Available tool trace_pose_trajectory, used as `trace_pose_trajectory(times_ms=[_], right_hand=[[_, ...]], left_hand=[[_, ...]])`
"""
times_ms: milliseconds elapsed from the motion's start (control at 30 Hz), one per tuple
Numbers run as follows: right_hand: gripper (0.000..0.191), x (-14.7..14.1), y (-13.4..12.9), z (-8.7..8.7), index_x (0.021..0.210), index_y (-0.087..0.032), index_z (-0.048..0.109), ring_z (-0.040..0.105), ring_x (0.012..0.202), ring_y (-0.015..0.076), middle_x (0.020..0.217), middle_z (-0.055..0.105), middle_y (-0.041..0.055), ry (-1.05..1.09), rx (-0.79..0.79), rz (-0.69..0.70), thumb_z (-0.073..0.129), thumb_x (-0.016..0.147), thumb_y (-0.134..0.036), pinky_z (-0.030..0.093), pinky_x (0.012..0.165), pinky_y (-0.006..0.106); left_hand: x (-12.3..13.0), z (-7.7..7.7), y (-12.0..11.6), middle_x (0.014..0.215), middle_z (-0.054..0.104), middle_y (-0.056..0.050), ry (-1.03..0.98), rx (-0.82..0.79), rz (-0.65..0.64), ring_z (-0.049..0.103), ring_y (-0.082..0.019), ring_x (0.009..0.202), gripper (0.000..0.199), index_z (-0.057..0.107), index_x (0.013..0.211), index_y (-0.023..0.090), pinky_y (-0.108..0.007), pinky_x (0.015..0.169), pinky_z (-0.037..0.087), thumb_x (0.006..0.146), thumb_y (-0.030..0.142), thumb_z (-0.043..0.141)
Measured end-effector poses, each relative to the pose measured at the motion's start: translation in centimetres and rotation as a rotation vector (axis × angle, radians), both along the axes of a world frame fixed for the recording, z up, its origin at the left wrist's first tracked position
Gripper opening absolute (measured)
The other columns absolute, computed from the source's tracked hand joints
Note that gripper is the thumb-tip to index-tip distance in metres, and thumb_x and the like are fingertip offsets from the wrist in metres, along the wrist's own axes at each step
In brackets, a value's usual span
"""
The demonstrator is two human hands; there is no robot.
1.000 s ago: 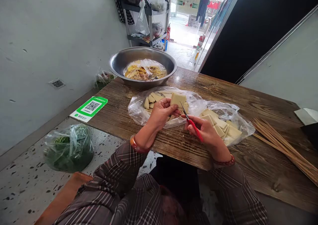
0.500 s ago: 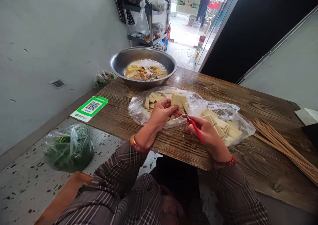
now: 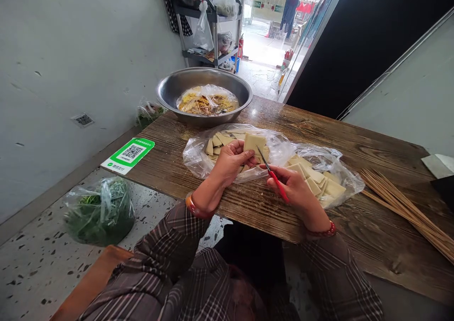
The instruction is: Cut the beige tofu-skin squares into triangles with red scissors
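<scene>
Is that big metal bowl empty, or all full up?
Partly filled: in the bowl, a clear plastic bag and yellow food sit below the rim.

You seem to be in a small eatery or food shop: a green QR payment sign (image 3: 128,154) lies on the wooden table (image 3: 283,122). Beyond it you have a loaded rack (image 3: 213,61) and a glass door (image 3: 301,42) onto the street.

My scissors (image 3: 278,184) — red-handled, tilted — meet the pale, square sheet (image 3: 252,143), held upright — blades seemingly nearly closed.
</scene>
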State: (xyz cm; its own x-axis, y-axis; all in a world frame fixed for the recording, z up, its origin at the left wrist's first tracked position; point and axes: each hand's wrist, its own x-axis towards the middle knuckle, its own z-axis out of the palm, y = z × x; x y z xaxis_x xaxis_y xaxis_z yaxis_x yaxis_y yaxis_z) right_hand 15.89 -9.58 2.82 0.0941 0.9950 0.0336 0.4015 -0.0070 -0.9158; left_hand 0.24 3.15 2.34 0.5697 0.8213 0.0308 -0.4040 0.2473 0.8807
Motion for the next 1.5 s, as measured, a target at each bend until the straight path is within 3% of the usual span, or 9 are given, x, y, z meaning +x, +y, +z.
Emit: trace_pose_trajectory(times_ms=[333, 567, 867, 1300, 1500], right_hand=[[0.050, 0.3, 0.3, -0.6, 0.121, -0.015, 0.074, 0.051, 0.067, 0.0159, 0.074, 0.064, 0.0018, -0.081, 0.010, -0.045, 0.072, 0.079, -0.042, 0.043, 0.064, 0.030], [0.054, 0.2, 0.2, 0.0, 0.125, -0.013, 0.072, 0.047, 0.063, 0.0145, 0.070, 0.059, 0.0008, -0.071, 0.006, -0.021, 0.070, 0.081, -0.045, 0.040, 0.058, 0.028], [0.046, 0.2, 0.0, 0.2, 0.118, -0.012, 0.073, 0.050, 0.066, 0.0146, 0.073, 0.060, 0.0017, -0.046, 0.033, 0.004, 0.068, 0.084, -0.043, 0.043, 0.062, 0.028], [0.051, 0.2, 0.5, -1.0, 0.121, -0.014, 0.075, 0.059, 0.070, 0.0190, 0.078, 0.071, 0.0048, -0.140, 0.054, -0.061, 0.071, 0.080, -0.045, 0.049, 0.067, 0.032], [0.049, 0.2, 0.8, -1.1, 0.116, -0.014, 0.075, 0.057, 0.066, 0.0173, 0.074, 0.068, 0.0033, -0.143, 0.069, -0.058, 0.071, 0.080, -0.048, 0.046, 0.062, 0.030]], left_hand=[[0.0, 0.1, 0.0, 0.071, 0.069, 0.000, -0.018, -0.058, 0.027, 0.065, -0.010, 0.055, 0.039, 0.061, 0.082, 0.014, -0.019, 0.052, 0.051, 0.066, 0.040, 0.086], [0.1, -0.3, 0.0, 0.060, 0.064, 0.000, 0.045, 0.072, 0.015, 0.058, -0.008, 0.047, 0.040, 0.066, 0.080, 0.012, -0.018, 0.048, 0.046, 0.069, 0.046, 0.085], [0.0, 0.0, -0.1, 0.063, 0.063, 0.000, 0.066, 0.112, -0.078, 0.054, -0.007, 0.046, 0.044, 0.065, 0.078, 0.012, -0.018, 0.044, 0.041, 0.067, 0.049, 0.084], [0.0, -0.2, -0.1, 0.067, 0.064, 0.001, 0.056, 0.050, -0.013, 0.059, -0.008, 0.050, 0.043, 0.060, 0.080, 0.014, -0.018, 0.045, 0.045, 0.071, 0.050, 0.081], [0.2, -0.6, 0.0, 0.066, 0.061, 0.002, 0.073, 0.132, -0.009, 0.053, -0.006, 0.046, 0.046, 0.063, 0.078, 0.013, -0.017, 0.042, 0.043, 0.070, 0.055, 0.081]])
